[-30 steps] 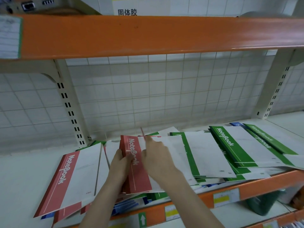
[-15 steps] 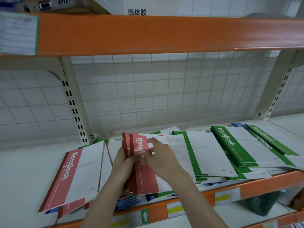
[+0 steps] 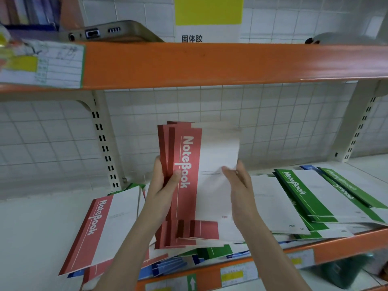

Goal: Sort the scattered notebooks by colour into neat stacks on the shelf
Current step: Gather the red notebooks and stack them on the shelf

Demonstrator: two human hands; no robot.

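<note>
Here both hands hold a bundle of red-and-white paper notebooks point(image 3: 189, 185) upright above the white shelf point(image 3: 31, 238): left hand point(image 3: 163, 185) grips the spines, right hand point(image 3: 239, 185) pinches the opposite edge.

The red-and-white paper notebooks point(image 3: 189, 179) held upright at the centre of the frame have smooth card covers with a faint satin sheen, the white part looking matt. The single red-and-white paper notebook point(image 3: 100, 229) at lower left and the green-and-white paper notebooks point(image 3: 304, 198) at right show the same smooth card finish. The orange painted metal shelf beam point(image 3: 210, 64) across the top is glossy, catching streaks of light. The cream painted metal slotted upright point(image 3: 102, 139) left of centre looks smooth and semi-matt. Behind it, the white wire grid back panel point(image 3: 273, 127) appears coated and dull. The white shelf board point(image 3: 31, 238) at lower left is smooth and matt.
</note>
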